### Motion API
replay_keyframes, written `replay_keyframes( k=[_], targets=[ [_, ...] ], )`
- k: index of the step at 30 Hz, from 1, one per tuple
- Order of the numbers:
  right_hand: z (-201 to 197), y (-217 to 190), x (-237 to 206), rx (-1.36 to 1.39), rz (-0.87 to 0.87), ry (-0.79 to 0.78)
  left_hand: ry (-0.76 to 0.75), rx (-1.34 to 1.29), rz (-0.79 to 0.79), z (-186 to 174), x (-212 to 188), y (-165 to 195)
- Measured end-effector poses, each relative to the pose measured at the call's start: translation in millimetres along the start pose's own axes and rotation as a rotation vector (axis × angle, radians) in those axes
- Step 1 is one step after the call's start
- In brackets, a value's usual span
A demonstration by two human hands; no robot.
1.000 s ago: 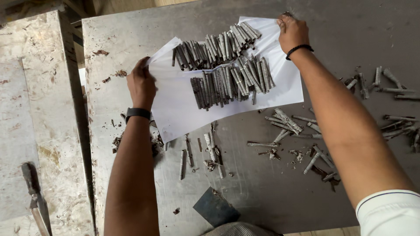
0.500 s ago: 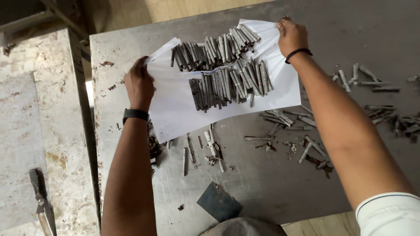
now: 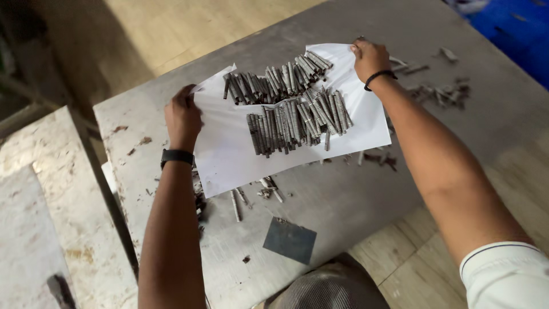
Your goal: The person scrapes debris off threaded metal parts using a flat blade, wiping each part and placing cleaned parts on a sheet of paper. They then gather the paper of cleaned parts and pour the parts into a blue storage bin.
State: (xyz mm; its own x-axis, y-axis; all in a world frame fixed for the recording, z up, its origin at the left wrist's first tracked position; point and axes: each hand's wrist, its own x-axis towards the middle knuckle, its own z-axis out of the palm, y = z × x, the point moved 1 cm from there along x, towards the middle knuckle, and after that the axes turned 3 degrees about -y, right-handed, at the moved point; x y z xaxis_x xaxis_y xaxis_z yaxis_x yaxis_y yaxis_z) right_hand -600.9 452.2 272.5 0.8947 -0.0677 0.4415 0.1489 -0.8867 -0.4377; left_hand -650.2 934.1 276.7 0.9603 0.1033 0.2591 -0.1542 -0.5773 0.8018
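Dark tool [image 3: 60, 290] cut off at bottom edge; paper [image 3: 229, 154] hides some screws

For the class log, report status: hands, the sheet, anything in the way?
Left hand grips white paper sheet at its left edge; right hand grips far right corner. Two rows of metal pins on sheet. Loose pins and dark square plate on table.

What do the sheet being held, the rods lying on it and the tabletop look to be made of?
Sheet: likely paper, matte white; it sags and folds.
Rods: apparently metal, dull grey with ridged, thread-like sides.
Tabletop: probably sheet metal, scuffed grey with rusty flecks.
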Motion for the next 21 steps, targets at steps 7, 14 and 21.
replay_keyframes(
  k=[7, 14, 21],
  targets=[
    [-97, 50, -72, -0.080, 0.100, 0.079, -0.102, 0.017, 0.179, 52, -22, 79],
    [-180, 130, -125, -0.128, 0.146, 0.177, -0.212, -0.005, 0.220, 141, -45, 151],
    [-256, 244, -146, -0.147, 0.185, 0.205, -0.187, 0.034, 0.405, 259, -74, 231]
  ],
)
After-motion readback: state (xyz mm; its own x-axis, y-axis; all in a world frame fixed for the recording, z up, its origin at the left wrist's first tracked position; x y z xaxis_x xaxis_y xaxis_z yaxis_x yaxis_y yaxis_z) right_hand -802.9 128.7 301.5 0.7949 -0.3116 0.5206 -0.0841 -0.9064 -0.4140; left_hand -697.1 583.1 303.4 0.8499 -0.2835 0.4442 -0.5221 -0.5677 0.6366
